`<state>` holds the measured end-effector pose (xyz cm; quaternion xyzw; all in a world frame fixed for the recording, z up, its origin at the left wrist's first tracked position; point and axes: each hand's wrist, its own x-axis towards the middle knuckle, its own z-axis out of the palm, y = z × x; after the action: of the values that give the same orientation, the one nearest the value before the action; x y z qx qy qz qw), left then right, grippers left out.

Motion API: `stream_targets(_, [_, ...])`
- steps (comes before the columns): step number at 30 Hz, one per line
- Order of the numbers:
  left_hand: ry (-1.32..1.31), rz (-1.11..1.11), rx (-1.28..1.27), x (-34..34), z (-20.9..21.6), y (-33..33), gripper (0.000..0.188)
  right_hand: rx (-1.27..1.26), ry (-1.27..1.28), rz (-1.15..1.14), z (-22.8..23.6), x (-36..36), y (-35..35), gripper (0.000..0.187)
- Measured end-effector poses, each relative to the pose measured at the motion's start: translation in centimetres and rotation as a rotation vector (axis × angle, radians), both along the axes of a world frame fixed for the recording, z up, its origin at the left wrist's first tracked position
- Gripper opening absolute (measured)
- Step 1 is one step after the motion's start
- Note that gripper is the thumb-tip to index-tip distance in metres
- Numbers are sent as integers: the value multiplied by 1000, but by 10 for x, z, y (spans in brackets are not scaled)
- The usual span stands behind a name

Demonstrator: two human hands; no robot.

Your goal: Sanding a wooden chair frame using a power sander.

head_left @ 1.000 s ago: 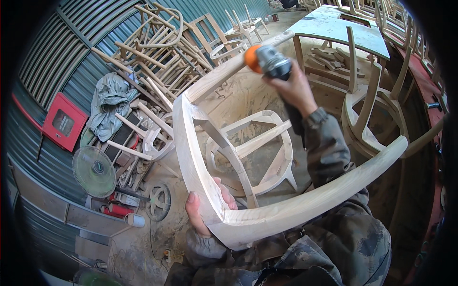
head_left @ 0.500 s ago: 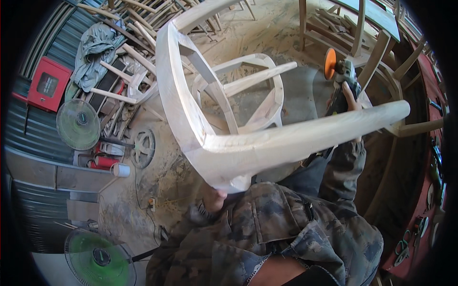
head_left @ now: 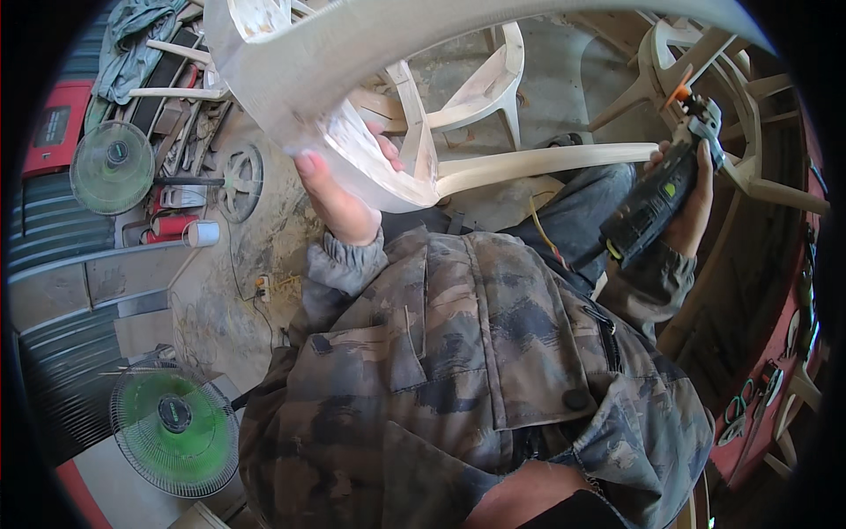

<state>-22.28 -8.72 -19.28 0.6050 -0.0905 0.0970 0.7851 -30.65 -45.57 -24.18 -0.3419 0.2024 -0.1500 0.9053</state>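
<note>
Ahead of the brown camouflage cloth jacket (head_left: pixel 476 335), a pale, curved wooden chair frame (head_left: pixel 291 97) has its corner in the grip of the left hand (head_left: pixel 345 201), thumb outside and fingers inside, probably to steady so wide a piece. Ahead and right of the jacket, the grip of the right hand (head_left: pixel 694 210) wraps a black, cylindrical-bodied angle grinder (head_left: pixel 652 198), its orange disc (head_left: pixel 678 91) (seen nearly edge-on) at the end farther from the jacket, presumably for safety.

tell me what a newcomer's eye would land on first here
Probably the big pale wooden chair frame sweeping across the top, held by the left hand. Next, perhaps, the black power tool in the right hand, toward the right. Then the green fan at lower left.
</note>
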Motion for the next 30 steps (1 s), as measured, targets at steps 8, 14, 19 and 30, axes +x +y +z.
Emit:
stream_targets(8, [81,-24,71,13,23,20,93,-342,238,-54,33,-42,4,44])
stream_targets(14, [64,-90,-11,21,22,14,94,-719,459,159,46,-40,43,38])
stream_targets(19, [42,-84,-33,2,24,-3,98,-837,449,481,56,-30,90,59])
stream_targets(30, [-5,-12,-46,-8,20,-20,104,-1388,340,854,61,10,141,85])
